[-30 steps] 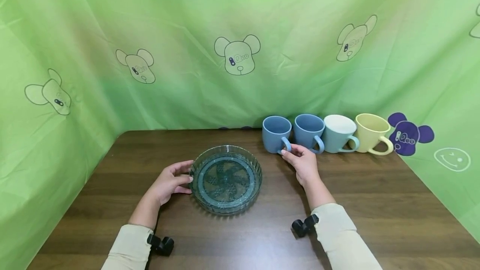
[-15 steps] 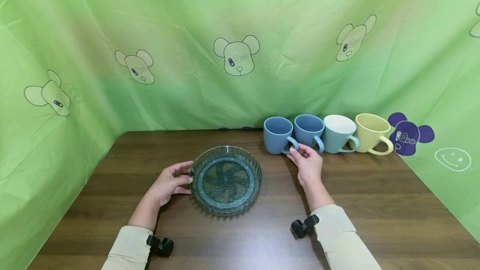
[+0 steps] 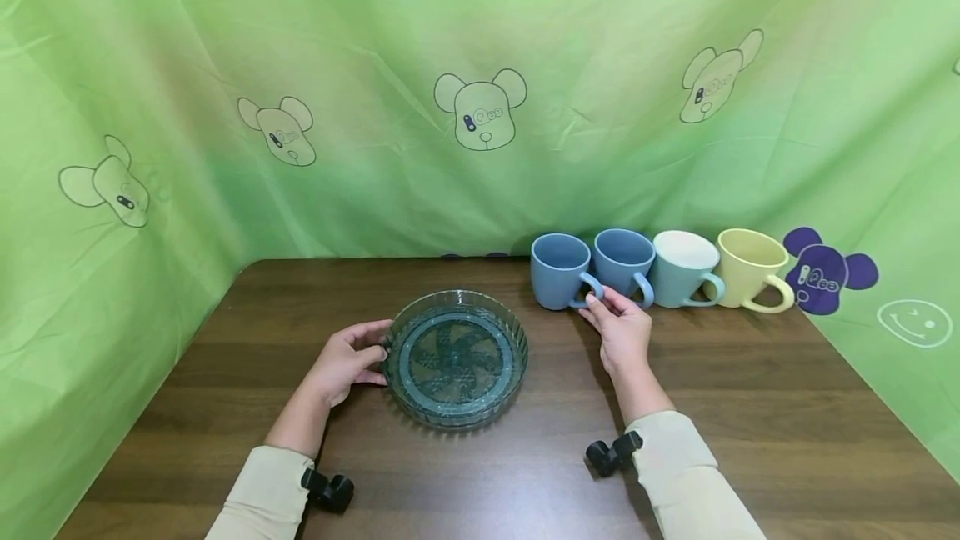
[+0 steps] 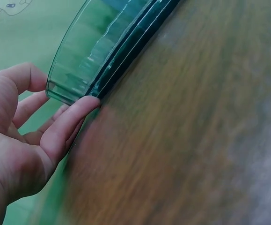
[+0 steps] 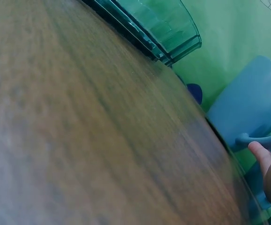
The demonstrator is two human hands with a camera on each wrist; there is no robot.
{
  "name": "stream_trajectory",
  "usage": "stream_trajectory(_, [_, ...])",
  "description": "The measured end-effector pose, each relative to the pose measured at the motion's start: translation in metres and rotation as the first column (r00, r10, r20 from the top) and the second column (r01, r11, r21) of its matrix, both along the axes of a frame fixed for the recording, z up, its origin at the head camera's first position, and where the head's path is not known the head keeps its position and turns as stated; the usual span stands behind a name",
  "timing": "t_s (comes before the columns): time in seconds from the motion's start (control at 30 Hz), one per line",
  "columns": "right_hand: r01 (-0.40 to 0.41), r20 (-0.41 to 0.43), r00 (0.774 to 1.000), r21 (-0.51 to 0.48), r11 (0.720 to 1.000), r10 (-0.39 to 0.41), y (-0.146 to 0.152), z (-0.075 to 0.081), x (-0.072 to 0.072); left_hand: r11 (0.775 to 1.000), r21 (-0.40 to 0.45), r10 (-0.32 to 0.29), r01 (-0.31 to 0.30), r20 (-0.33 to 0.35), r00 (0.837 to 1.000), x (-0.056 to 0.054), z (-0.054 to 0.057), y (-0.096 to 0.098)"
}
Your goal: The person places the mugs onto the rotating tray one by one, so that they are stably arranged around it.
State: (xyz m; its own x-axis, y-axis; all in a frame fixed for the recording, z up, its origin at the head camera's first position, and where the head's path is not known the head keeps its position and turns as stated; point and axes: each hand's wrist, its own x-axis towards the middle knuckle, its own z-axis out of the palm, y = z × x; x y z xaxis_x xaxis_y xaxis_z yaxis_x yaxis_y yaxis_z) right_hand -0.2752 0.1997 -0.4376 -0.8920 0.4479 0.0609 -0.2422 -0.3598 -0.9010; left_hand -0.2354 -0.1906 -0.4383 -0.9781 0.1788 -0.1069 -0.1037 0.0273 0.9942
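My left hand (image 3: 341, 365) holds the left side of a round, green-tinted glass dish (image 3: 457, 417), its thumb and fingers set against the rim and outer wall. In the left wrist view one fingertip lies low at the dish's (image 4: 65, 75) base. With thumb and fingers my right hand (image 3: 624, 332) pinches the handle of the leftmost blue mug (image 3: 557, 282), which stands upright at the back of the table. Close on its right is a second blue mug (image 3: 618, 269), partly behind the hand. The right wrist view catches the gripped mug (image 5: 247, 103) at its edge.
Further right in the same row stand a teal mug (image 3: 670, 282) with a white inside and a yellow mug (image 3: 742, 273). A green printed curtain (image 3: 375, 190) hangs right behind the wooden table (image 3: 480, 490).
The leftmost blue mug has turned, its handle swinging to the right along with my right hand. My left hand and the dish stay put. The head view has shifted slightly.
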Motion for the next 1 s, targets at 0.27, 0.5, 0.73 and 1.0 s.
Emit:
stream_trajectory(0.27, [-0.018,0.002,1.0,0.002,1.0,0.018,0.0,0.004,0.002,0.999,0.001,0.04,-0.04,-0.005,0.999,-0.001,0.0,0.004])
stream_trajectory(0.5, [-0.057,-0.001,0.998,-0.004,0.998,0.057,-0.002,0.007,0.006,0.999,0.004,0.042,-0.042,-0.003,0.999,0.0,0.002,0.005])
stream_trajectory(0.73, [-0.085,-0.011,0.996,-0.001,0.996,0.085,-0.007,0.014,0.007,0.999,0.013,0.04,-0.04,0.004,0.999,0.001,0.003,0.005])
stream_trajectory(1.0, [-0.128,-0.032,0.991,-0.021,0.992,0.128,-0.012,0.021,0.012,0.999,0.032,0.038,-0.038,0.023,0.999,0.0,0.001,0.001])
